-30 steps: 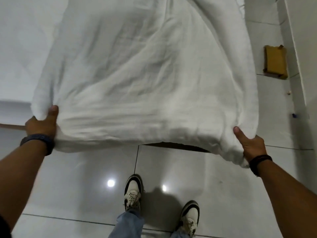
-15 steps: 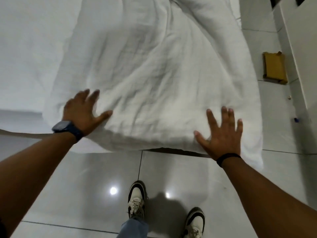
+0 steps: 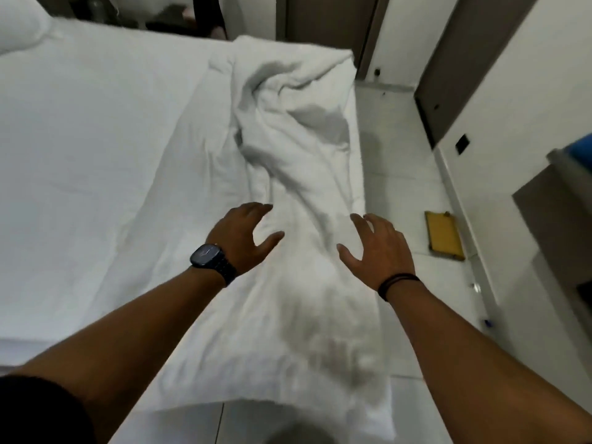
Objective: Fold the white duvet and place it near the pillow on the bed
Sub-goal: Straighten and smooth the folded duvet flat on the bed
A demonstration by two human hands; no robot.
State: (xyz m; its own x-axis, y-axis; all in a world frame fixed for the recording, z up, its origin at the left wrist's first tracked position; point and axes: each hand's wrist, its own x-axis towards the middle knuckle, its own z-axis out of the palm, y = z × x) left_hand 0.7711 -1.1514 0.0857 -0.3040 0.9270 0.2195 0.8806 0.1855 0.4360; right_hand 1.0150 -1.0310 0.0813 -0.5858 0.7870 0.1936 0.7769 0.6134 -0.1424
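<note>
Duvet (image 3: 288, 193) lies rumpled in a long strip down the right edge of the bed (image 3: 89, 149), its near end overhanging the tiled floor (image 3: 394, 161). My left hand (image 3: 243, 241) and right hand (image 3: 378, 251) hover over it, fingers spread, holding nothing. A pillow (image 3: 19, 30) sits at the far left corner; a yellow tray (image 3: 444, 236) lies by the wall.

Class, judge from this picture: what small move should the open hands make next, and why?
Probably lower both hands, left hand and right hand, onto the duvet and grip it: it lies long and rumpled along the bed's edge, far from the pillow.
</note>
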